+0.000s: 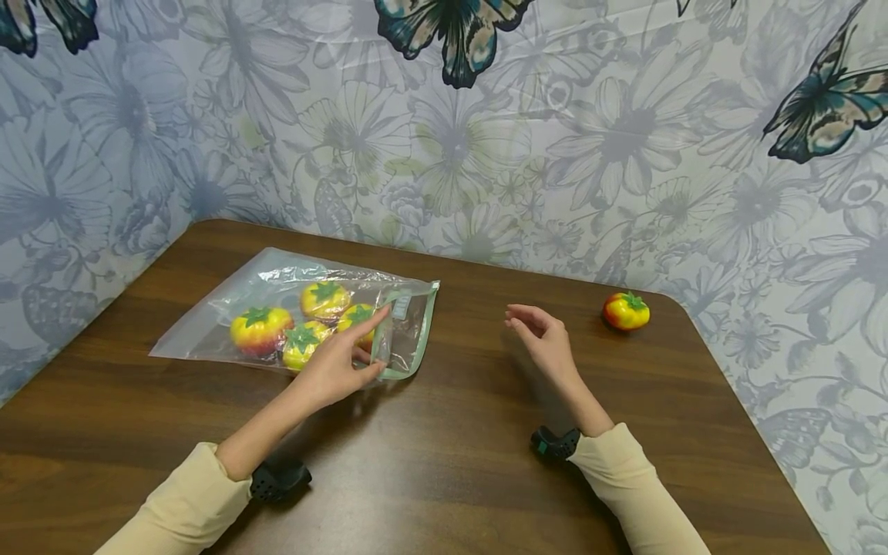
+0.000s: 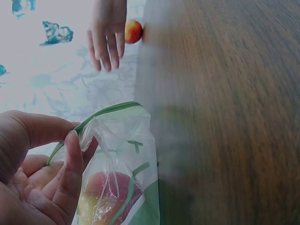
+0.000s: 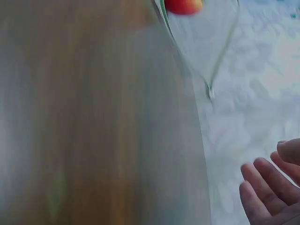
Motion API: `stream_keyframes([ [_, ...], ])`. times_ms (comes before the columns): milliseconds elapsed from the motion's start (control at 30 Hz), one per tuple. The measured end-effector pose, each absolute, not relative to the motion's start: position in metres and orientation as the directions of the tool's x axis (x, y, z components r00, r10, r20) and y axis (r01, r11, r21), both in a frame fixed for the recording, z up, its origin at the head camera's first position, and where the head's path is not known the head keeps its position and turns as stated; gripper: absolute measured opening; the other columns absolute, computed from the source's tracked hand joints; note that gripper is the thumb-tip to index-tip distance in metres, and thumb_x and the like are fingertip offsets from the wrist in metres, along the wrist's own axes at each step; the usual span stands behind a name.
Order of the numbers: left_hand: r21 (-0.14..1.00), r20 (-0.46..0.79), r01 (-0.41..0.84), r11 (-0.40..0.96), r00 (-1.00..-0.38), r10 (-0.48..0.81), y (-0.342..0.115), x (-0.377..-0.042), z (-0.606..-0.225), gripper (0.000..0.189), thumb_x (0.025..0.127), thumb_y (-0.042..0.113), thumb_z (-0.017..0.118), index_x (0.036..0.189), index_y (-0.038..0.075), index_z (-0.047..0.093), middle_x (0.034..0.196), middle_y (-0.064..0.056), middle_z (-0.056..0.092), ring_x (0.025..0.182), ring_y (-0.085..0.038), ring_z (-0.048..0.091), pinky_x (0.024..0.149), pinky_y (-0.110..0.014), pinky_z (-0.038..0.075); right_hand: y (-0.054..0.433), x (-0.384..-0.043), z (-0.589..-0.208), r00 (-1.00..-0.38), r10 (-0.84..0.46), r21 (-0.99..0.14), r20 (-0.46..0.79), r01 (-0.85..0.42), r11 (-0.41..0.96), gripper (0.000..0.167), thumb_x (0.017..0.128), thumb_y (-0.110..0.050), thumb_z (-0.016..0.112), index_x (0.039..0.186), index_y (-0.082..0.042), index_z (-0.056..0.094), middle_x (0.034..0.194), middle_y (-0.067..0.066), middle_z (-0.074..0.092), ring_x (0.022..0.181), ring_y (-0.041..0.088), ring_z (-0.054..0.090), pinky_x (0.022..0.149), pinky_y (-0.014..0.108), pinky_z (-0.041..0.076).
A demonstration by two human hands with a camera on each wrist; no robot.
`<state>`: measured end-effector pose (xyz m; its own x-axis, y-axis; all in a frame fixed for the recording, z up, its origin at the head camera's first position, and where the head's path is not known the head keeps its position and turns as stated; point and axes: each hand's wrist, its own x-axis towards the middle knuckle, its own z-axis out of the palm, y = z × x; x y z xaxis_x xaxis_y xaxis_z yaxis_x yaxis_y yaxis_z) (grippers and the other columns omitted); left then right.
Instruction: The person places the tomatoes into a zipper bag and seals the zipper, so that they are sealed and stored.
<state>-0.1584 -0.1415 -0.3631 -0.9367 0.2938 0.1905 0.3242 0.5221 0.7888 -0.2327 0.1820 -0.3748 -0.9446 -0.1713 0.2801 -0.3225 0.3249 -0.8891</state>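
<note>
A clear zip bag point(image 1: 215, 320) with a green-edged mouth lies on the left of the table. Inside it are several red-and-yellow toy fruits point(image 1: 260, 331) with green leafy tops, resembling tomatoes. My left hand point(image 1: 340, 366) pinches the bag's rim at its right-hand end; the left wrist view shows thumb and finger on the green zip edge point(image 2: 110, 108). Over the table to the right of the bag, my right hand point(image 1: 544, 343) holds nothing, its fingers loosely bent. One similar fruit point(image 1: 626, 311) sits outside the bag, beyond the right hand, near the far right corner.
The brown wooden table point(image 1: 444, 462) has rounded far corners and stands against a wall covering point(image 1: 479, 154) with flowers and butterflies. A dark wrist camera point(image 1: 277, 479) is on the left wrist, another point(image 1: 555, 443) on the right.
</note>
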Motion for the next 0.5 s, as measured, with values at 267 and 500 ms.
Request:
stream_keyframes([
  [267, 0.796, 0.187, 0.32, 0.513, -0.937, 0.294, -0.141, -0.158, -0.364, 0.078, 0.08, 0.0, 0.072, 0.146, 0.009, 0.033, 0.133, -0.025, 0.046, 0.079, -0.021, 0.065, 0.058, -0.03, 0.049, 0.236, -0.243, -0.365, -0.941, 0.1, -0.841, 0.324, -0.238, 0.486, 0.032, 0.092, -0.008, 0.06, 0.121, 0.007, 0.058, 0.117, 0.022, 0.059, 0.106, 0.03, 0.056, 0.092, 0.032, 0.042],
  [500, 0.79, 0.191, 0.325, 0.52, -0.936, 0.296, -0.141, -0.158, -0.365, 0.078, 0.08, 0.001, 0.072, 0.147, 0.011, 0.032, 0.132, -0.024, 0.046, 0.08, -0.02, 0.064, 0.06, -0.03, 0.049, 0.273, -0.249, -0.364, -0.888, 0.272, -0.806, 0.372, -0.164, 0.569, 0.032, 0.092, -0.015, 0.06, 0.12, 0.001, 0.061, 0.114, 0.016, 0.061, 0.107, 0.022, 0.055, 0.09, 0.029, 0.044],
])
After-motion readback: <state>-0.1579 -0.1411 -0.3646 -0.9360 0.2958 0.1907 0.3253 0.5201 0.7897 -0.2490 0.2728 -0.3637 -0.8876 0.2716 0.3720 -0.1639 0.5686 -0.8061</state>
